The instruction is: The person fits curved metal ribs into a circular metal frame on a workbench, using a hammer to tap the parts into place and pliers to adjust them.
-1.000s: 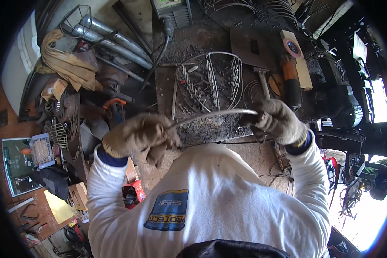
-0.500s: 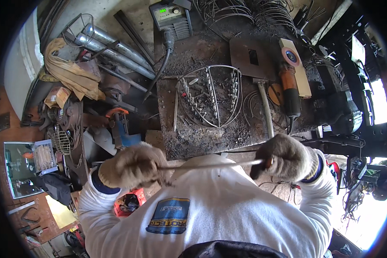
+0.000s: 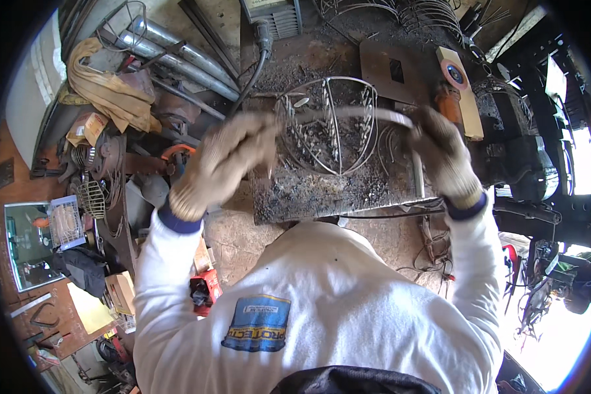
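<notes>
So I had the curved metal strip (image 3: 381,113) up over the table (image 3: 289,203), right hand (image 3: 445,156) gripping one end. Left hand (image 3: 226,156) was at the other end, too blurred on my feed to tell its grip. Wire frame (image 3: 338,173) lay below, closer to the near edge, grinder (image 3: 448,100) toward the right edge.

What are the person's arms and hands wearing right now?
The left hand and right hand wear brownish-tan gloves with paler cuffs. Navy bands circle the wrists, then long white sleeves. No cables or markings show on the sleeves.
</notes>
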`<state>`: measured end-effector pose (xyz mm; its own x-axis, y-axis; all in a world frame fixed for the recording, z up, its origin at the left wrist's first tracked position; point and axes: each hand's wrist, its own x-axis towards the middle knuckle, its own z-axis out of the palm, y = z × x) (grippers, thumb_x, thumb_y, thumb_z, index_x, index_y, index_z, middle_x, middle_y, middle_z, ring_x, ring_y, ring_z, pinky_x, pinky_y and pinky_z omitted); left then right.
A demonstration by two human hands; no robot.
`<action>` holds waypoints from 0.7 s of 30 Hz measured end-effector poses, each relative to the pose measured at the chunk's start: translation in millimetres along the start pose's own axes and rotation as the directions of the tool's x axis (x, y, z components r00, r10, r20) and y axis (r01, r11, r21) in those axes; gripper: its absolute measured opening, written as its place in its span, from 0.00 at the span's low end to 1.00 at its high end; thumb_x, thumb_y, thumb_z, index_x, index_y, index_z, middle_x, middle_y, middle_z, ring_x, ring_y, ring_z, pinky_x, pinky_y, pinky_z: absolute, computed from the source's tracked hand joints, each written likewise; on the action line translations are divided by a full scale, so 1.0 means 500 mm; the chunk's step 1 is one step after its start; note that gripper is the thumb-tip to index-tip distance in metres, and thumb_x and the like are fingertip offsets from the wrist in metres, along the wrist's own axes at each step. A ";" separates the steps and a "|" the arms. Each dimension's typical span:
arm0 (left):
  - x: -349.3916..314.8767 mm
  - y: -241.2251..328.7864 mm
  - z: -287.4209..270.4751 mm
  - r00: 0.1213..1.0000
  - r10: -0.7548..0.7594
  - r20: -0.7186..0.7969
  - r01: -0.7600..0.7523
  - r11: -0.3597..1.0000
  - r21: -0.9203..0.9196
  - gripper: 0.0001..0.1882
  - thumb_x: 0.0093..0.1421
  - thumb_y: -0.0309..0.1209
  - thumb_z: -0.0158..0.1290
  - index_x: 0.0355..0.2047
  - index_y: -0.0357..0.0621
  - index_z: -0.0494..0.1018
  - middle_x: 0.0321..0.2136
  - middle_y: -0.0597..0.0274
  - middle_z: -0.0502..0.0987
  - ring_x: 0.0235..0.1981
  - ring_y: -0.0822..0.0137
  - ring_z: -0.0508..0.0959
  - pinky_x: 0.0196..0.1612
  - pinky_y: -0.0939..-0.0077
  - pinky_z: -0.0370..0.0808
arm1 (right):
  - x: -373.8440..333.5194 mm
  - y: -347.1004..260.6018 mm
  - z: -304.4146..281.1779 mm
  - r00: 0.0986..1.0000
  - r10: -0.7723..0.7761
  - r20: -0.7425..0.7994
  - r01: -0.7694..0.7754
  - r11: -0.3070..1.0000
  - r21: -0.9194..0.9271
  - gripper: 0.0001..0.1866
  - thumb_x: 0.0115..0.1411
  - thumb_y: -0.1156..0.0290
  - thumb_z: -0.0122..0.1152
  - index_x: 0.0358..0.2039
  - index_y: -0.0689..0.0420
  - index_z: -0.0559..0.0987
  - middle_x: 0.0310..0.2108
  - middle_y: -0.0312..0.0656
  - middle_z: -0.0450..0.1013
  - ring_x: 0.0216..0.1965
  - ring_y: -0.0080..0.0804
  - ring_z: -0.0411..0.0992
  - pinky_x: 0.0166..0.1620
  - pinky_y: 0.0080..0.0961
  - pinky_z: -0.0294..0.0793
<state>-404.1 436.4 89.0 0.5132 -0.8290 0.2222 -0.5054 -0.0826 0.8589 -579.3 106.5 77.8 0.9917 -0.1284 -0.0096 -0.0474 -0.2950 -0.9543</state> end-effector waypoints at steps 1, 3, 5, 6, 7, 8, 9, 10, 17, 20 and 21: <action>0.032 -0.063 0.006 0.988 0.144 -0.055 -0.133 0.975 0.179 0.15 0.75 0.34 0.49 0.54 0.38 0.75 0.31 0.60 0.81 0.34 0.70 0.82 0.37 0.72 0.78 | 0.042 0.027 -0.002 0.989 -0.102 -0.109 0.068 0.958 -0.279 0.10 0.69 0.74 0.59 0.48 0.61 0.80 0.38 0.44 0.76 0.40 0.29 0.76 0.43 0.28 0.77; 0.081 -0.132 0.036 0.985 0.091 -0.146 -0.064 0.981 0.183 0.15 0.73 0.35 0.51 0.51 0.38 0.78 0.34 0.55 0.83 0.35 0.61 0.83 0.40 0.69 0.79 | 0.127 0.115 0.014 0.947 -0.191 -0.257 0.133 0.964 -0.228 0.13 0.68 0.69 0.60 0.51 0.58 0.82 0.43 0.45 0.78 0.45 0.40 0.77 0.51 0.29 0.75; 0.102 -0.207 0.059 0.934 0.116 -0.339 0.076 0.860 0.505 0.14 0.70 0.37 0.55 0.48 0.41 0.80 0.39 0.51 0.84 0.40 0.51 0.84 0.43 0.63 0.80 | 0.178 0.169 0.027 0.935 -0.200 -0.292 0.103 0.943 -0.315 0.14 0.68 0.66 0.60 0.51 0.56 0.83 0.45 0.45 0.79 0.48 0.43 0.78 0.52 0.31 0.75; 0.103 -0.236 0.067 0.934 0.115 -0.339 0.076 0.862 0.501 0.14 0.70 0.37 0.55 0.48 0.41 0.80 0.39 0.51 0.84 0.40 0.51 0.84 0.43 0.63 0.80 | 0.199 0.191 0.038 0.932 -0.183 -0.312 0.068 0.936 -0.345 0.15 0.67 0.64 0.60 0.52 0.53 0.83 0.46 0.45 0.79 0.49 0.43 0.78 0.54 0.31 0.75; 0.101 -0.258 0.073 0.916 0.136 -0.376 0.091 0.844 0.528 0.14 0.68 0.37 0.57 0.47 0.42 0.81 0.40 0.51 0.84 0.41 0.49 0.84 0.45 0.63 0.80 | 0.210 0.201 0.045 0.928 -0.164 -0.334 0.030 0.928 -0.372 0.17 0.67 0.61 0.61 0.53 0.50 0.84 0.47 0.44 0.80 0.51 0.43 0.78 0.55 0.31 0.75; 0.100 -0.281 0.079 0.897 0.159 -0.413 0.109 0.825 0.554 0.13 0.67 0.38 0.60 0.46 0.44 0.82 0.42 0.51 0.84 0.43 0.47 0.84 0.47 0.62 0.80 | 0.218 0.208 0.048 0.929 -0.158 -0.334 0.024 0.928 -0.373 0.17 0.67 0.61 0.61 0.53 0.50 0.84 0.47 0.44 0.80 0.51 0.43 0.78 0.55 0.31 0.75; 0.100 -0.292 0.088 0.899 0.149 -0.411 0.115 0.827 0.551 0.13 0.67 0.38 0.60 0.46 0.44 0.82 0.42 0.51 0.84 0.43 0.47 0.84 0.47 0.62 0.80 | 0.223 0.215 0.055 0.920 -0.116 -0.374 -0.042 0.921 -0.387 0.17 0.66 0.60 0.61 0.53 0.48 0.84 0.48 0.44 0.80 0.52 0.42 0.78 0.56 0.31 0.74; 0.101 -0.304 0.096 0.886 0.140 -0.442 0.146 0.821 0.552 0.13 0.66 0.37 0.59 0.46 0.45 0.82 0.42 0.50 0.84 0.43 0.46 0.83 0.46 0.59 0.79 | 0.227 0.221 0.060 0.907 -0.075 -0.413 -0.106 0.911 -0.398 0.17 0.65 0.59 0.62 0.53 0.45 0.84 0.49 0.44 0.80 0.53 0.42 0.78 0.57 0.31 0.74; 0.089 -0.344 0.113 0.846 0.093 -0.524 0.219 0.837 0.501 0.12 0.65 0.37 0.61 0.47 0.51 0.82 0.40 0.52 0.84 0.43 0.45 0.83 0.44 0.57 0.80 | 0.217 0.271 0.054 0.884 -0.019 -0.468 -0.142 0.942 -0.305 0.17 0.65 0.60 0.62 0.53 0.47 0.85 0.51 0.43 0.81 0.54 0.37 0.78 0.58 0.29 0.74; 0.077 -0.331 0.109 0.841 0.070 -0.536 0.201 0.880 0.430 0.16 0.65 0.37 0.61 0.51 0.50 0.80 0.43 0.55 0.85 0.43 0.51 0.85 0.47 0.64 0.81 | 0.211 0.295 0.045 0.908 -0.010 -0.418 -0.034 0.995 -0.098 0.16 0.66 0.66 0.60 0.52 0.52 0.85 0.49 0.40 0.83 0.52 0.28 0.79 0.57 0.25 0.74; 0.086 -0.316 0.107 0.852 0.051 -0.520 0.166 0.918 0.361 0.15 0.64 0.32 0.61 0.52 0.48 0.80 0.43 0.56 0.86 0.43 0.58 0.86 0.48 0.68 0.81 | 0.201 0.299 0.031 0.902 0.015 -0.431 -0.061 0.994 -0.093 0.16 0.66 0.66 0.60 0.52 0.52 0.85 0.49 0.40 0.83 0.52 0.28 0.79 0.57 0.25 0.74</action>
<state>-339.2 384.4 -62.0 0.7727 -0.4230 0.4733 -0.6293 -0.4128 0.6585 -484.8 64.4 -70.6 0.8426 -0.5282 0.1052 -0.1191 -0.3733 -0.9200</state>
